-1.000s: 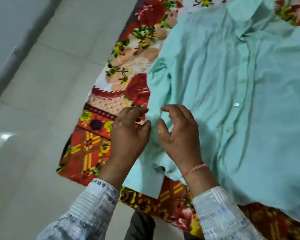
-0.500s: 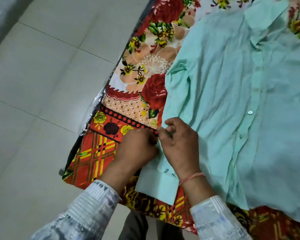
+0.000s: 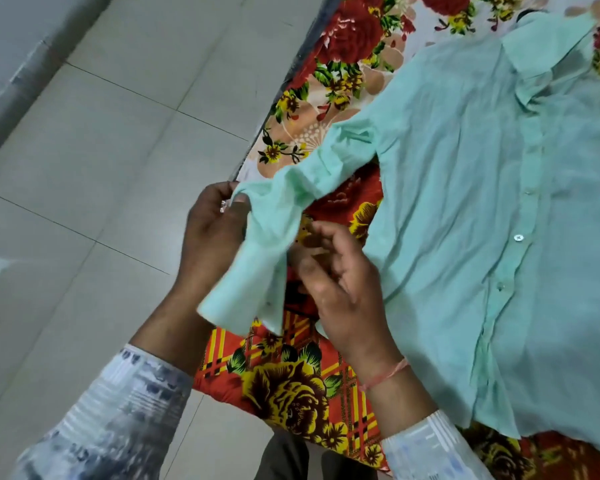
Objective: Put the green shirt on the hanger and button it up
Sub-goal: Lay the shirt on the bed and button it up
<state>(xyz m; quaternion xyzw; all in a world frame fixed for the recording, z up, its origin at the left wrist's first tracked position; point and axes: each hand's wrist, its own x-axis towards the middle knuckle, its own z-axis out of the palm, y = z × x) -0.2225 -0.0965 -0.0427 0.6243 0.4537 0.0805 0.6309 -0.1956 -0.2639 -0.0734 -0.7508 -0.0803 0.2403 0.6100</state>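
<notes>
From the head view, your left hand [image 3: 212, 237] pinches the sleeve [image 3: 274, 237] of the shirt [image 3: 465, 220], lifted at the bedspread [image 3: 291, 386] edge; your right hand [image 3: 340, 289] hovers beside it, fingers loosely spread, holding nothing. Bare floor [image 3: 101, 168] lies left.

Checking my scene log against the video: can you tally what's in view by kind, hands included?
Green shirt: 1
Floral bedsheet: 1
Hands: 2, left hand and right hand
Red wrist thread: 1
Hanger: 0 visible
Total: 5
</notes>
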